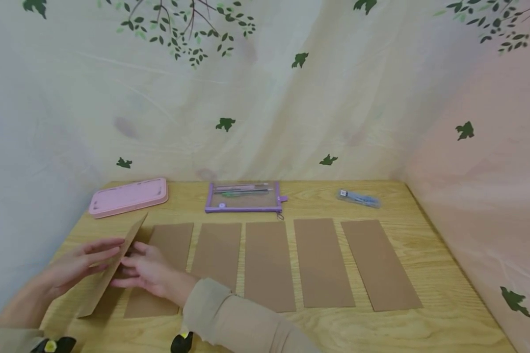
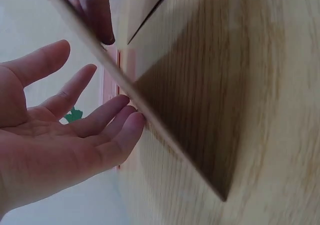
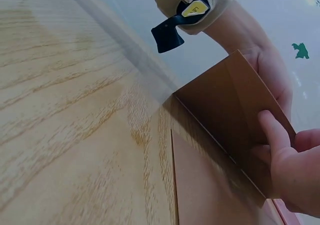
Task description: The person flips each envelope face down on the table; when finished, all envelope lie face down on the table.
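Note:
A brown cardboard rectangle stands tilted on its long edge at the left of the table. My right hand pinches it near its upper edge; in the right wrist view the thumb lies against the shaded face. On the other side is my left hand, its fingers loosely spread. In the left wrist view, the left fingertips touch the back of the cardboard, and the thumb stays apart from it. Beside the raised piece lies a flat cardboard rectangle, partly covered by my right hand.
Several more cardboard rectangles lie flat in a row towards the right. Along the back of the wooden table are a pink case, a clear zip pouch with purple edging holding pens, and a slim blue packet. Patterned cloth hangs around the table.

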The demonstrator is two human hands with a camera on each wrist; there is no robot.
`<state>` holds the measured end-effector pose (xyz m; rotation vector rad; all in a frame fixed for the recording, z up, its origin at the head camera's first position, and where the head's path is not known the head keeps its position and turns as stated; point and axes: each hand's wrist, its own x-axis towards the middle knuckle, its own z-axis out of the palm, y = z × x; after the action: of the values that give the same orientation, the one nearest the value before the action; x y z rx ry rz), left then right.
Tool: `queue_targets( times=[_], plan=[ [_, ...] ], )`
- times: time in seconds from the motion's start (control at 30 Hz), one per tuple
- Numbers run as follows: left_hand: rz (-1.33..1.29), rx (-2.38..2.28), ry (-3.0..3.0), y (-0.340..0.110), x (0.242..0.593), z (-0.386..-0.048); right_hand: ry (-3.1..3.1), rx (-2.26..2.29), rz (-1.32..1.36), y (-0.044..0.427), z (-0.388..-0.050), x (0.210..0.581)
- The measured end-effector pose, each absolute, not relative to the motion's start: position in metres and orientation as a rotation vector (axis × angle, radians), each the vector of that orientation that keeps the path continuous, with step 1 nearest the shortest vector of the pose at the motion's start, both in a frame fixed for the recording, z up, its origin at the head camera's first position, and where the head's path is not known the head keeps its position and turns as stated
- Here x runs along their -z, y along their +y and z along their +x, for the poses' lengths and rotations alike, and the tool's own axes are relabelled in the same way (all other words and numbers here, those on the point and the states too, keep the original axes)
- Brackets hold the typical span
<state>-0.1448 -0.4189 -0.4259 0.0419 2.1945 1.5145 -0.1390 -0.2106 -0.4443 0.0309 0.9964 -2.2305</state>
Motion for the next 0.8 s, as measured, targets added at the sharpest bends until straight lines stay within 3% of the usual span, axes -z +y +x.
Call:
queue_targets(
  times=[0.27, 0.8],
  plan=[
    [0.015, -1.39, 2.334, -0.436, 0.426, -0.14, 1.078, 2.303, 0.139, -0.207, -0.141, 0.449],
    [-0.072, -1.47, 2.285, -0.466, 0.429, -0.121, 1.048, 2.204, -0.1, -0.215, -0.147, 0.456]
  ],
)
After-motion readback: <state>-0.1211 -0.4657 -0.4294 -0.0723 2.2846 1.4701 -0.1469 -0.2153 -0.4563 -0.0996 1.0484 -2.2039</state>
